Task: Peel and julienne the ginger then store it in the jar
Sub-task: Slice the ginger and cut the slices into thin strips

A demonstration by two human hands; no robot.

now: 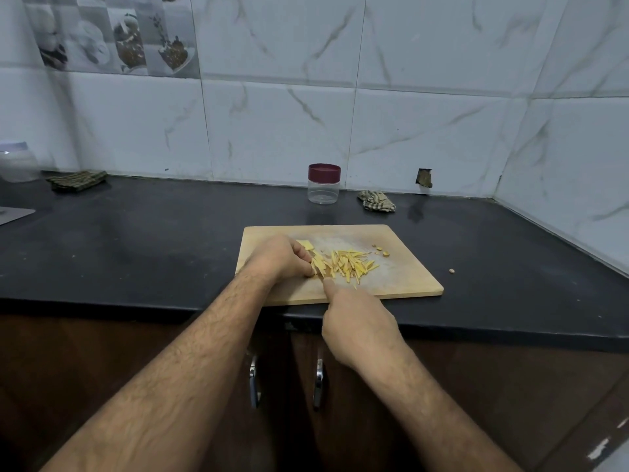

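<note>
Wooden cutting board (401,277) flat on black countertop (136,240), near front edge. Pile of julienned ginger strips (350,265) mid-board, pale yellow, fanned toward the right. Ginger slices (318,264) not yet cut into strips just left of pile, under left hand (279,258); fingers curled down, pinning the slices against the board. One flat ginger piece (304,245) just behind the left fingers. Right hand (357,323) at board's near edge, fingers wrapped round something, forefinger stretched forward toward the pile; presumably a knife, but handle and blade hidden behind the hand, cannot tell. Few brownish peel scraps (381,251) at the board's far right area; one stray bit (451,270) on countertop right of board. Clear jar (324,190) with maroon lid (324,172) on, upright, behind board near tiled wall, well apart from ginger. Crumpled checked cloth (376,201) right of jar; folded dark cloth (77,180) far left at wall.
</note>
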